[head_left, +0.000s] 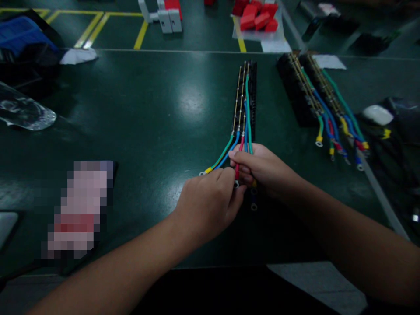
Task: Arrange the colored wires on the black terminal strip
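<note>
A long black socket strip (253,94) with brass bars lies in front of me, its coloured wires running toward my hands. My left hand (208,199) is closed near the wire ends, around the blue wire (233,146); its fingertips are partly hidden. The green wire (225,151) with a yellow ring terminal sticks out left of that hand. My right hand (257,164) pinches the red wire (242,144) between thumb and fingers. Its red-sleeved ring terminal hangs between both hands. More ring terminals (253,204) show below my right hand.
Two similar wired strips (302,89) lie at the right. Red plastic parts (259,17) sit on a bag at the back, near white-grey blocks (170,19). A blurred-out phone-like object (82,205) and a clear plastic item (28,109) are on the left.
</note>
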### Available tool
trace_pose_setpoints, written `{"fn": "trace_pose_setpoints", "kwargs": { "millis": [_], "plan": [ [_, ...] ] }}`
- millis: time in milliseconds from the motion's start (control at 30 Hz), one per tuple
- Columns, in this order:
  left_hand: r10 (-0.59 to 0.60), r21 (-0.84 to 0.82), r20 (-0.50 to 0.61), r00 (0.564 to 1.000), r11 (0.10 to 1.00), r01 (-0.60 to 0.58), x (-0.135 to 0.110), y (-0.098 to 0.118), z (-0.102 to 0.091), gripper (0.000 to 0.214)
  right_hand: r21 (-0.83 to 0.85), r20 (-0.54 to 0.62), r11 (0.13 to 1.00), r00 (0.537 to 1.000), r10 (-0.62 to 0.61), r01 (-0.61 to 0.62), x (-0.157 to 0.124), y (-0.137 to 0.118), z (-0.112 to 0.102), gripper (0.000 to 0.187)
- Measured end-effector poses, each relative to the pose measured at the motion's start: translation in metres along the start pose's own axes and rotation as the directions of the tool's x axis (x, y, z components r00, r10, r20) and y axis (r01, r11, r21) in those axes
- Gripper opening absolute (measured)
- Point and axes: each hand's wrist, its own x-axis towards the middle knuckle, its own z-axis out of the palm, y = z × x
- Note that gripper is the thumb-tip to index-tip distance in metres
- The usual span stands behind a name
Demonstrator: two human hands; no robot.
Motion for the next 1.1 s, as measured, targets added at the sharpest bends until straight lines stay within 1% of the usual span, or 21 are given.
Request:
{"fn": "trace_pose_setpoints", "kwargs": {
  "millis": [300,433,533,833,1000,1100],
  "plan": [
    [-0.006,-0.017,-0.007,1.000,1.000,0.006,-0.0012,0.0003,0.0017,0.020,-0.004,-0.011,1.000,1.000,0.004,-0.004,-0.0008,-0.0015,0.0004,0.024],
    [-0.014,-0.080,-0.003,1.000,0.997,0.013,-0.0006,0.0014,-0.0004,0.028,-0.007,-0.019,1.000,1.000,0.006,-0.006,-0.0010,-0.0025,0.0004,0.025],
    [-0.037,-0.117,-0.002,0.999,0.992,0.036,0.0005,0.0014,-0.0011,0.030,0.004,-0.010,1.000,1.000,0.004,-0.003,-0.0009,-0.0014,-0.0006,0.025],
    [-0.087,-0.237,0.007,0.996,0.968,0.086,0.0012,-0.0011,0.0015,0.027,0.038,0.006,0.999,1.000,-0.010,0.010,0.0010,0.0017,-0.0022,0.021],
    [-0.108,-0.373,0.016,0.994,0.922,0.106,0.0030,-0.0026,0.0014,0.024,0.055,0.007,0.998,1.000,-0.014,0.013,0.0005,0.0012,-0.0013,0.021],
    [-0.121,-0.418,0.037,0.992,0.900,0.125,0.0046,-0.0031,0.0000,0.023,0.070,0.006,0.997,1.000,-0.011,0.011,0.0000,0.0004,-0.0004,0.021]
  ]
}}
